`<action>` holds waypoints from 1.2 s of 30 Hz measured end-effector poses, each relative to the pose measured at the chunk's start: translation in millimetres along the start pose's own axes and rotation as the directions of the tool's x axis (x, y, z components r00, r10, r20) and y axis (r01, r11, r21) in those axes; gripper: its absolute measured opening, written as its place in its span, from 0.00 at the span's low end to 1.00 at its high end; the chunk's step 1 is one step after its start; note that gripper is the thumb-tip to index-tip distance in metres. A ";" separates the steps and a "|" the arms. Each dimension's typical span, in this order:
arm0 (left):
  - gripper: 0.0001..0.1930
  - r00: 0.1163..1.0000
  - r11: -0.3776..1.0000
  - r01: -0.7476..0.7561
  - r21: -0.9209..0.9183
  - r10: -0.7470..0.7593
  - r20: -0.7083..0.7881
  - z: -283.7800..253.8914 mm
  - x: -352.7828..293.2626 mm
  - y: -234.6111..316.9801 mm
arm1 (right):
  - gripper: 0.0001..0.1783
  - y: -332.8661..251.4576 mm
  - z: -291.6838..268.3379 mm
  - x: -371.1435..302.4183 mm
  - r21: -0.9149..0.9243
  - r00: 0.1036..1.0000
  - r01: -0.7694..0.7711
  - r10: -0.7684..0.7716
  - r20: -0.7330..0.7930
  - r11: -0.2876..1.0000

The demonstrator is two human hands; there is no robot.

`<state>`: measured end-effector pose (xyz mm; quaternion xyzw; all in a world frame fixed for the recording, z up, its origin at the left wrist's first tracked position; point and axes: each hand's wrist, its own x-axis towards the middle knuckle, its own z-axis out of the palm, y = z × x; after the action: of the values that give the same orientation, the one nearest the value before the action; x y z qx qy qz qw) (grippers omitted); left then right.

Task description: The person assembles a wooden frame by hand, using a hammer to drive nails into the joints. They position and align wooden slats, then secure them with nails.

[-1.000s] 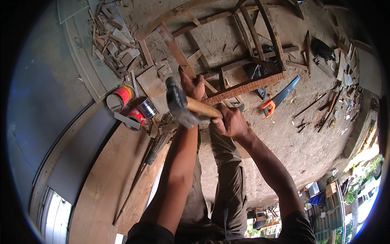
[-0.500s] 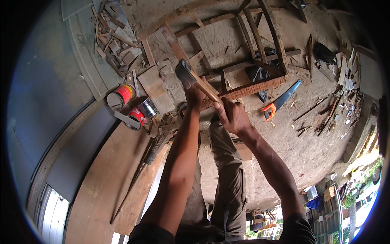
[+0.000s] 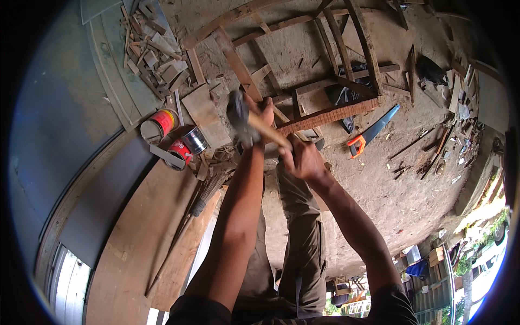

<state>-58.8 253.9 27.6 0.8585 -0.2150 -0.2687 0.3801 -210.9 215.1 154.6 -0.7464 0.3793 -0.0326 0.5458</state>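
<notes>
I see two round tins on the dirt floor by my left side. The red tin lies tipped over, and I cannot tell what is in it. The shiny tin stands just beside it, with a red lid or can touching it. What they hold is hidden from me.

My right hand is wrapped tight around the wooden handle of the hammer. My left hand is closed on a wooden piece of the chair frame, right next to the hammer head. An orange-handled saw lies on the ground to the right.

Half a second ago the hammer head was higher up, over the frame. Now it has come down lower and more to the left. The tins have not moved.
</notes>
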 end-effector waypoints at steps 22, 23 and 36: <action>0.31 0.994 0.998 -0.020 -0.052 0.025 0.106 -1.4 -3.0 -1.5 | 0.25 7.6 13.4 -5.1 -0.164 0.995 -0.057 0.044 -0.086 0.985; 0.30 0.999 0.983 0.000 -0.183 0.010 0.051 -1.4 -0.8 8.5 | 0.25 -13.0 -1.4 -1.6 -0.064 0.992 -0.128 0.126 -0.033 0.990; 0.27 0.979 0.985 -0.170 -0.004 0.169 -0.112 11.1 5.8 -30.5 | 0.22 -33.6 -3.8 -9.3 0.218 0.998 -0.013 0.026 -0.056 0.976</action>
<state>-56.3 263.4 -3.9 0.8481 -0.2641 -0.1886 0.4189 -201.4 221.6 187.7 -0.6771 0.3967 -0.0905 0.6131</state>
